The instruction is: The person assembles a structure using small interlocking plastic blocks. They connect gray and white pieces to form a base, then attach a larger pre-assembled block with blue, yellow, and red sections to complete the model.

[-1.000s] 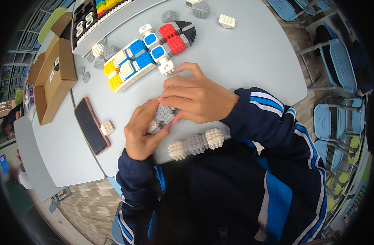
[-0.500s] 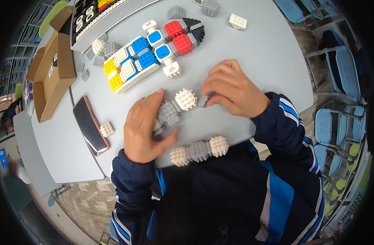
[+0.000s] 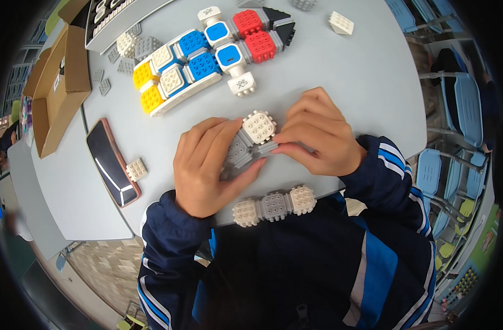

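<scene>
Compared with the earlier frame, the right hand [image 3: 317,137] has moved back in, and both hands now meet on the grey-and-white studded block piece [image 3: 250,140] at table centre. The left hand [image 3: 207,168] cups its grey end; the right fingertips pinch the part just beside the white cube. A three-cube row [image 3: 274,205] lies near the edge of the grey table [image 3: 372,71], the coloured block model [image 3: 207,55] farther off. A phone [image 3: 112,162] and a cardboard box [image 3: 59,88] sit left; blue chairs [image 3: 455,110] stand right. The piece's underside is hidden.

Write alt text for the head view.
Both hands, left hand and right hand, hold a short chain of studded white and grey cubes on a grey table. A three-cube chain lies nearer; a colourful block assembly and phone lie beyond.
</scene>
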{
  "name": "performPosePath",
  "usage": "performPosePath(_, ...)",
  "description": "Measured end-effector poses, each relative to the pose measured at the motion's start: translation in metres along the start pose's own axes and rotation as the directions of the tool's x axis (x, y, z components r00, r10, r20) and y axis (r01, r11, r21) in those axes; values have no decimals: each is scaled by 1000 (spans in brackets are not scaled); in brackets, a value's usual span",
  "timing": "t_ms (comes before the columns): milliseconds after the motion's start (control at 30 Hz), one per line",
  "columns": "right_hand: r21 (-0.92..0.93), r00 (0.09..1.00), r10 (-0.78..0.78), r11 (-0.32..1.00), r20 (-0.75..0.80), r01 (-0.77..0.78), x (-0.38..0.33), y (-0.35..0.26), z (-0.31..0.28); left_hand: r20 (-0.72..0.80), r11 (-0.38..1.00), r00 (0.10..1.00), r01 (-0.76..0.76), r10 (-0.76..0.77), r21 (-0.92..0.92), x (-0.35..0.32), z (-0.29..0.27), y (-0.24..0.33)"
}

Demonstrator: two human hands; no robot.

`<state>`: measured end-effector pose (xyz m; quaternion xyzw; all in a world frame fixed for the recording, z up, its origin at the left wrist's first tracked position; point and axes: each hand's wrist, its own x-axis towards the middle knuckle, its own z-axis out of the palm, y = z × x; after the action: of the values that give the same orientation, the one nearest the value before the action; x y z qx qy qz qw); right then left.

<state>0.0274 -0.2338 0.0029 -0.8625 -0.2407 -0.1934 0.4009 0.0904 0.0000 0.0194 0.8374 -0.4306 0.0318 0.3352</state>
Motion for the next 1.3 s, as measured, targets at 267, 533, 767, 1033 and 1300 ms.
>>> performPosePath(267, -9, 997, 80, 997, -1, -80, 3, -2, -5, -62, 1000, 998, -1, 1, -7, -2, 6, -3)
performPosePath(533, 48, 991, 55, 997, 124, -62, 3, 2, 6, -80, 1000, 997, 23, -22, 16, -5, 7, -1)
performPosePath(767, 21, 987, 18, 1000, 159, -22, 3, 2, 5, -78, 1000, 997, 8, -10, -21, -5, 7, 1)
performPosePath(1033, 43, 994, 18, 999, 106, -23, 2, 3, 9, -105, 999, 994, 31, -35, -44, -4, 10, 5)
performPosePath(1300, 61, 996, 31, 997, 88, -37, 1, 3, 10, -88, 998, 995, 50, -53, -37, -5, 11, 7)
